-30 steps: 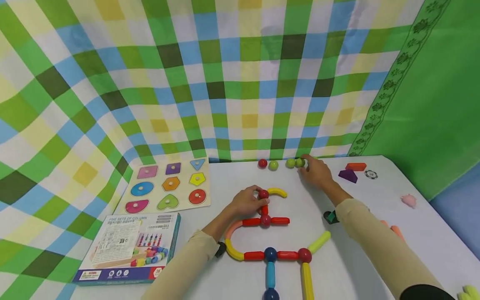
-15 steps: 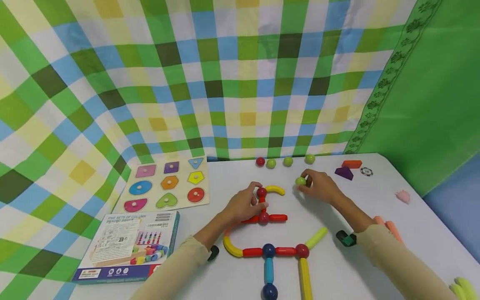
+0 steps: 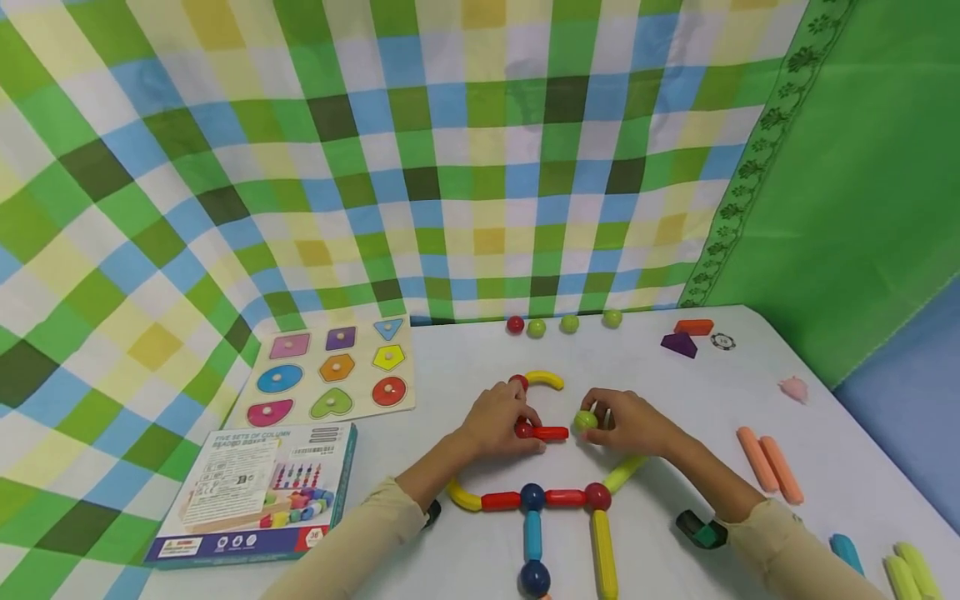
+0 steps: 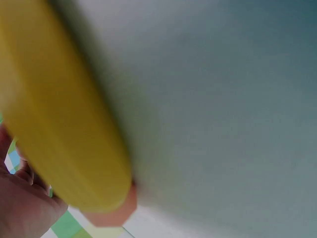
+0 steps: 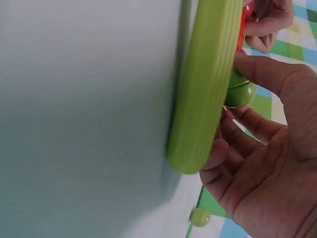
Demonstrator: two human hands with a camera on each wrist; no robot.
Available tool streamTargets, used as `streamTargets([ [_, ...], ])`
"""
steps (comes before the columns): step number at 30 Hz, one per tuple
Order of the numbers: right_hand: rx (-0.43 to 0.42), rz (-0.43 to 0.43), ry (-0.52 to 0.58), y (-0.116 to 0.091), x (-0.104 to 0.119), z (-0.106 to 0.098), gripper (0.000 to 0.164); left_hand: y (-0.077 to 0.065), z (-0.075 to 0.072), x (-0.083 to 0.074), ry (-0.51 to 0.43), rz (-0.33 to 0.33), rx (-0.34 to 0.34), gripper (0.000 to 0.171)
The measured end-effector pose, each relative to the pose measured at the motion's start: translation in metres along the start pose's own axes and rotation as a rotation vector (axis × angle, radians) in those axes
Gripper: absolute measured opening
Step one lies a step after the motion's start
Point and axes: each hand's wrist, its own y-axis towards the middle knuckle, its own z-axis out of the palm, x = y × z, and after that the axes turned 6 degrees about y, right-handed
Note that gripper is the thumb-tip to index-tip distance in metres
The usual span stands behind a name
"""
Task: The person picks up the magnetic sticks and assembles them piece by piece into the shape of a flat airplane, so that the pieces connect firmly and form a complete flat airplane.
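With thumb and fingers nearly closed, the right hand point(image 3: 630, 421) pinches the green ball point(image 3: 585, 422) just off the free end of the red rod point(image 3: 552, 433), which points sideways at it from the red ball point(image 3: 522, 431) the left hand point(image 3: 493, 422) pinches.

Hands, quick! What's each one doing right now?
Left hand: closed, holding the red ball at the red rod's end.
Right hand: closed, pinching a green ball.

On the cardboard toy box point(image 3: 255, 492) to my left I read "FIVE SETS OF COLUMN", and "36" at its near right corner.
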Motion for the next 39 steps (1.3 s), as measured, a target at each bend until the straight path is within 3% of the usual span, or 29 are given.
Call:
streamTargets([
  [7,0.033,-0.049,0.050,-0.008,0.003,0.008,0.031,-0.002,0.002,-0.001,-0.007,0.003,-0.007,0.027],
  [20,0.023,-0.028,0.043,-0.011,0.008,0.016,0.032,-0.001,0.006,0.001,-0.011,0.015,-0.002,0.029],
  [26,0.023,-0.048,0.055,-0.012,0.005,0.018,0.032,0.001,-0.002,0.005,-0.063,0.021,0.009,0.034],
  [30,0.013,-0.046,0.070,-0.013,0.003,0.018,0.033,0.016,-0.019,0.010,-0.090,-0.003,-0.045,0.029],
  [33,0.004,-0.030,0.066,-0.013,0.003,0.020,0.033,0.032,-0.029,0.015,-0.070,-0.056,-0.075,0.024],
  [39,0.001,-0.029,0.056,-0.015,0.005,0.022,0.033,0.060,-0.023,0.023,0.008,-0.140,0.000,0.025],
])
